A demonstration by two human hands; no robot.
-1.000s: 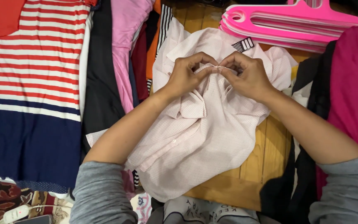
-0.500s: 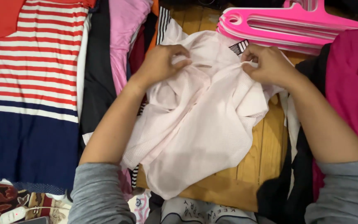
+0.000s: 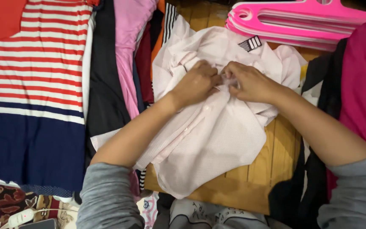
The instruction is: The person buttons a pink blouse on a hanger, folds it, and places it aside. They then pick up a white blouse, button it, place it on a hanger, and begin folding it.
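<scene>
Both grips are closing on cloth: the left hand (image 3: 196,82) and the right hand (image 3: 250,82) are pinching the same small fold of the pale pink shirt (image 3: 212,140), fingertips meeting knuckle to knuckle near the garment's upper middle. Forearms are reaching in from the lower corners, grey sleeves pushed back to the elbows, wrists bending inward so the palms are facing down. Under the hands the shirt is lying crumpled on the wooden tabletop (image 3: 255,178), its long axis running from the lower hem nearest the person up to the collar end by the striped label (image 3: 250,43). To the left a red, white and navy striped garment (image 3: 30,85) is lying flat, with dark and pink clothes beside it. Pink hangers (image 3: 301,21) are lying stacked above the shirt, just beyond the label.
</scene>
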